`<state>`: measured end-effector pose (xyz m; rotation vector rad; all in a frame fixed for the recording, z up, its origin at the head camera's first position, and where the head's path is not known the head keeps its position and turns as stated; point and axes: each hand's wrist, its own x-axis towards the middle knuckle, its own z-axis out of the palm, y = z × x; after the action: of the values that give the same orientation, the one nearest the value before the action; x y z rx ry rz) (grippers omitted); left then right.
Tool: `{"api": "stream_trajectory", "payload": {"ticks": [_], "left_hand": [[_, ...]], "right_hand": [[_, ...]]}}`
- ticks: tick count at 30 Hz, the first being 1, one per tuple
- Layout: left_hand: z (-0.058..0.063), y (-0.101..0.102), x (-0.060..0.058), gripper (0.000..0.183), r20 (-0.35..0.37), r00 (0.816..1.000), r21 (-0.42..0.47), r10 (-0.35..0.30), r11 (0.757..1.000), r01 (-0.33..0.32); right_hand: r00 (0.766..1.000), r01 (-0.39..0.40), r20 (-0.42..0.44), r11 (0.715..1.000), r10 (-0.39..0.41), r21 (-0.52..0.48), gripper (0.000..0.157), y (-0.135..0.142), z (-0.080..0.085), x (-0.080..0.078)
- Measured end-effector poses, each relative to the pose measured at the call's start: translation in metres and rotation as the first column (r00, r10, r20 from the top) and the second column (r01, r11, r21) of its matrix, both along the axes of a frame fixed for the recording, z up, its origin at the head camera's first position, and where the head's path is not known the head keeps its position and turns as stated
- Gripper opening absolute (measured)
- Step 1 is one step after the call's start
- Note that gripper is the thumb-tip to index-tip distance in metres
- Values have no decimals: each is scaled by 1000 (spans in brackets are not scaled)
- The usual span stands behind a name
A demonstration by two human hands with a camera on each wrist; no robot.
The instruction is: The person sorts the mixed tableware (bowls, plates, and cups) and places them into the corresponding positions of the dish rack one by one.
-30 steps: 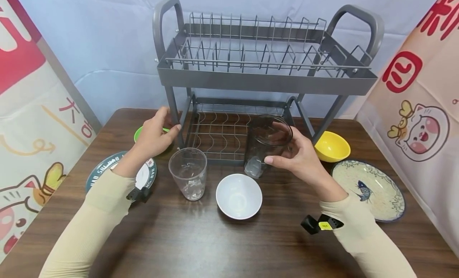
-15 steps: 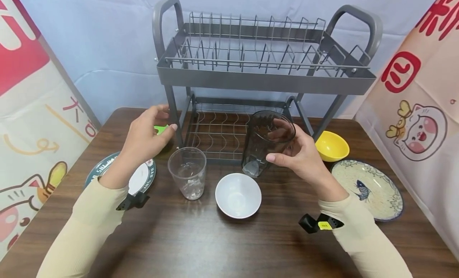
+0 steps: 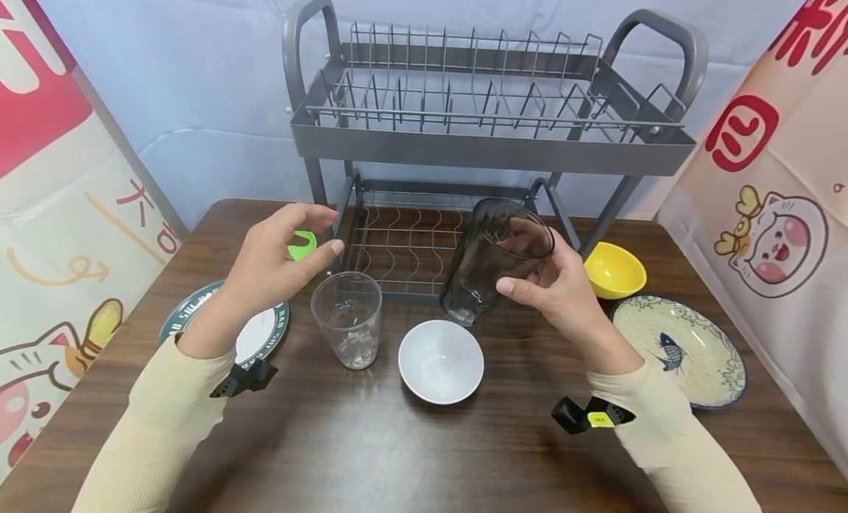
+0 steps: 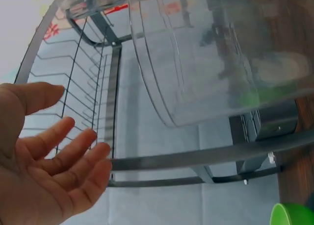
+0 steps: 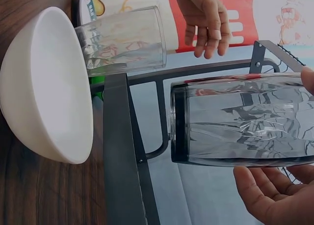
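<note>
Smoky grey glass [image 3: 482, 266], colourless tumbler [image 3: 350, 318], white bowl [image 3: 441, 362], yellow bowl [image 3: 615, 270], blue fish [image 3: 672, 352] on cream plate [image 3: 707, 345]

Cloth backdrops [image 3: 212, 93] behind a dish rack [image 3: 490, 151] suggest a staged kitchen.

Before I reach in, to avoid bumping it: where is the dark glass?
In the head view, right of centre, the dark glass is tilted in the right hand, in front of the rack's lower tier, just beyond the white bowl.
</note>
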<state>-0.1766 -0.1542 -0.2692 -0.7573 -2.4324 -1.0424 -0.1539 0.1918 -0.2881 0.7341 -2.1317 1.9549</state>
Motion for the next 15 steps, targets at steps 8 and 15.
{"api": "stream_trajectory", "payload": {"ticks": [8, 15], "left_hand": [[1, 16, 10, 35, -123, 978, -58, -167, 985, 161], [4, 29, 19, 39, -106, 965, -107, -240, 968, 229]], "right_hand": [[999, 26, 26, 997, -24, -73, 63, -2, -1, 6], [999, 31, 31, 995, -28, -96, 64, -5, 0, 7]]}}
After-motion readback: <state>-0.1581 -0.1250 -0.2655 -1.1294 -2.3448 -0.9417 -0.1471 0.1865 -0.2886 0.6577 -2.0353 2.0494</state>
